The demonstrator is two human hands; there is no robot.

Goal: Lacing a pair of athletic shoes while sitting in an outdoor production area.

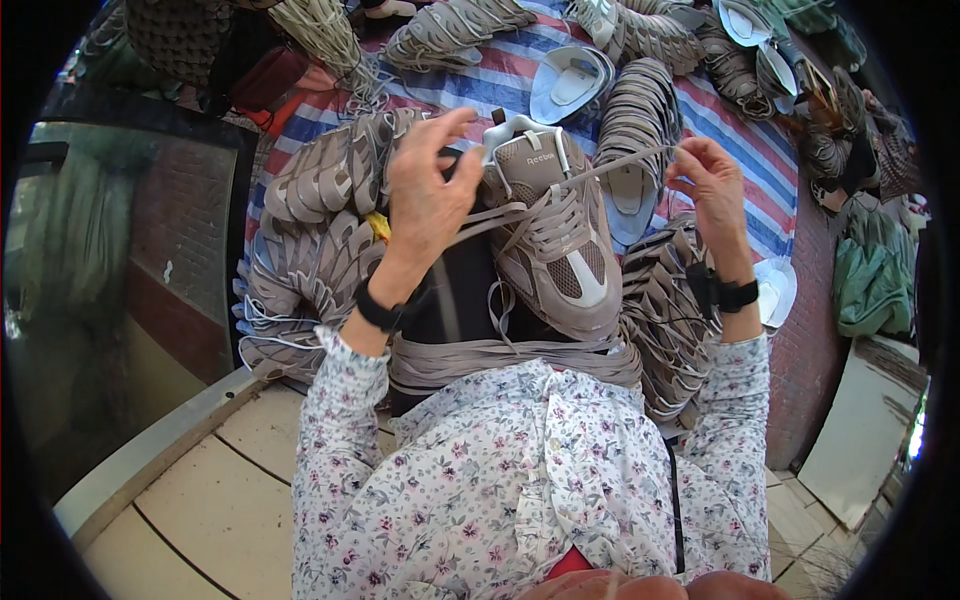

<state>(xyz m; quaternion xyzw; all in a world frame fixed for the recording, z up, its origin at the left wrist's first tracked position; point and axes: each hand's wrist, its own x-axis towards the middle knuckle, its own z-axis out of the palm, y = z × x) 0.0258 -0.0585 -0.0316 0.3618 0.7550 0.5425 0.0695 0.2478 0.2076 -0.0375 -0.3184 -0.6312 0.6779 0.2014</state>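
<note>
A taupe and grey sneaker upper [590, 295] rests on my dark-clothed lap, its toe toward me and its tongue upright at the far end. Flat taupe shoelace [548, 232] crosses its front through the eyelets. My right hand [712, 185] pinches one lace end between thumb and fingers, drawing that strand out to the right above the shoe. On the left, my left hand [428, 190] is raised beside the collar with its fingers apart. Another lace strand runs from the shoe toward my left wrist, where it passes out of sight. A bundle of loose laces [460, 362] lies across my lap.
Stacked shoe uppers [335, 180] sit at my left, with more nested uppers [672, 320] at my right. Pale insole-like pieces [572, 82] lie on the striped sheet [725, 130]. A glass panel [90, 260] stands far left, and green sacks [875, 265] are at right.
</note>
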